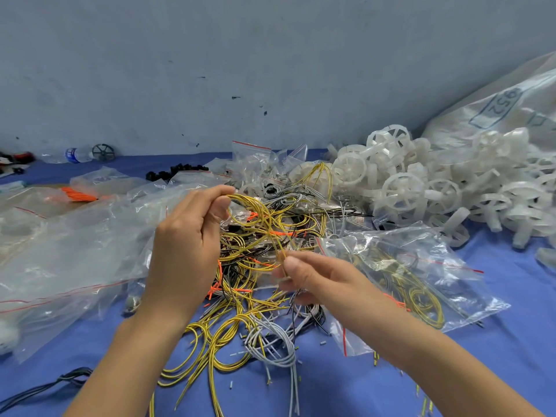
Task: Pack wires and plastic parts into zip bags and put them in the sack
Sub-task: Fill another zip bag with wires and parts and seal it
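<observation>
Both hands pinch the same bundle of yellow wires [258, 218]: the left hand [186, 236] nips the loops at the top between thumb and fingers, the right hand [319, 281] nips the lower ends, and the bundle hangs stretched between them just above the wire pile [240, 311] on the table [511, 341]. The main risk, as I judge it, is a snag: the held loops cross others in the pile, so a lift could drag grey, black or orange strands along and spoil the sort. The coil looks springy and is held at two points only; a loosened pinch would let it fan open and drop into the tangle. A zip bag [421, 266] with wires inside lies just beside the right hand, its mouth limp, so stray ends may catch on the lip. Beyond it the wheels [421, 194] and the sack [496, 115] lie well apart to the right
</observation>
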